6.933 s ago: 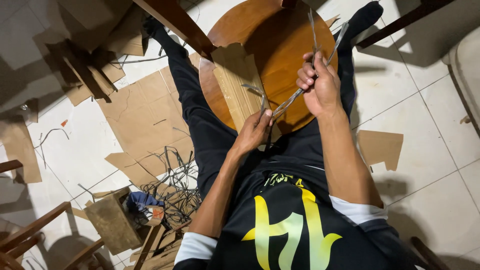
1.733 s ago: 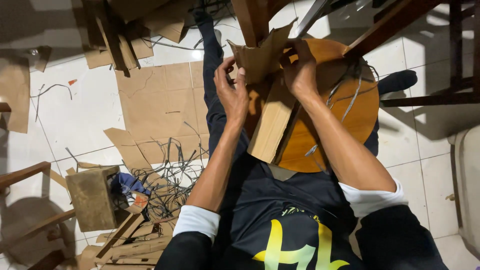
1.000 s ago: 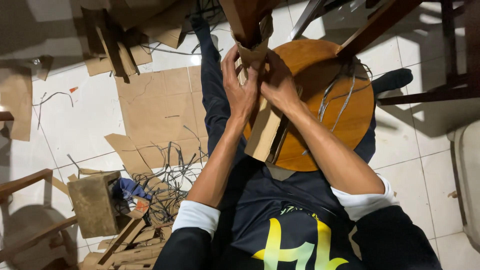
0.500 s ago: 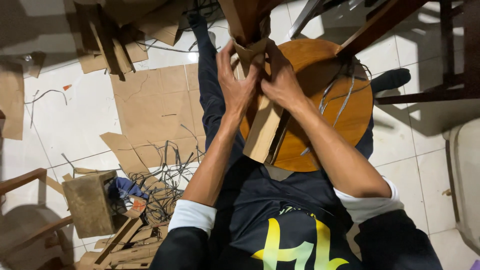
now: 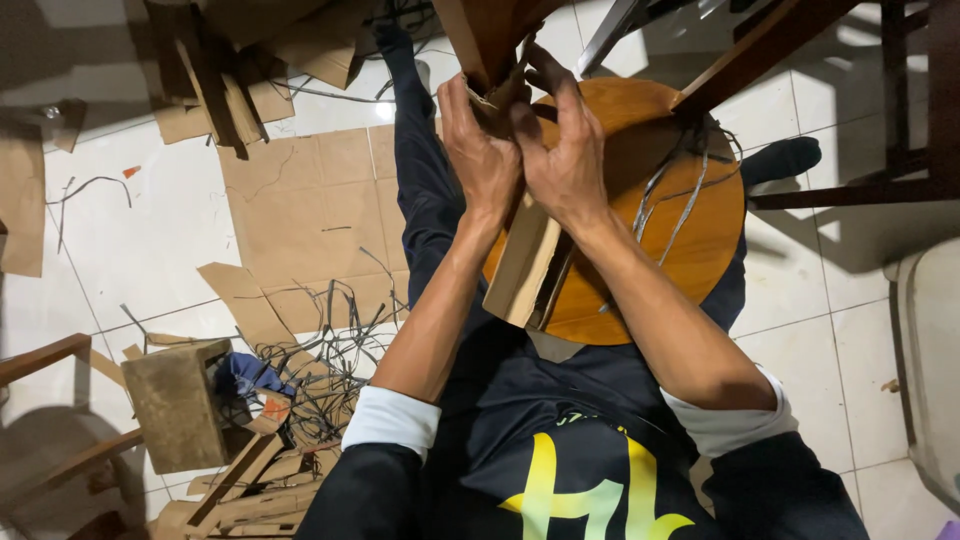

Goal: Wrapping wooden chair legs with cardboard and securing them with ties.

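Note:
A round brown wooden stool seat (image 5: 690,240) lies upside down across my lap, its legs rising toward the camera. A folded strip of brown cardboard (image 5: 520,270) runs up from the seat to one wooden leg (image 5: 485,35). My left hand (image 5: 478,150) and my right hand (image 5: 560,150) press side by side on the cardboard's upper end, wrapping it around that leg. Grey plastic straps (image 5: 672,200) lie loose on the seat to the right of my right hand.
Flat cardboard sheets (image 5: 300,215) and scraps cover the white tiled floor to the left. A tangle of dark straps (image 5: 335,345) lies beside a small brown block (image 5: 180,405). More wooden stool legs (image 5: 770,45) stand at the upper right, cardboard offcuts (image 5: 215,85) at the upper left.
Earlier I held grey straps in both hands; they now lie on the seat. Both hands lifted the cardboard to the leg, closed around it, and the fingers have now spread wider over it.

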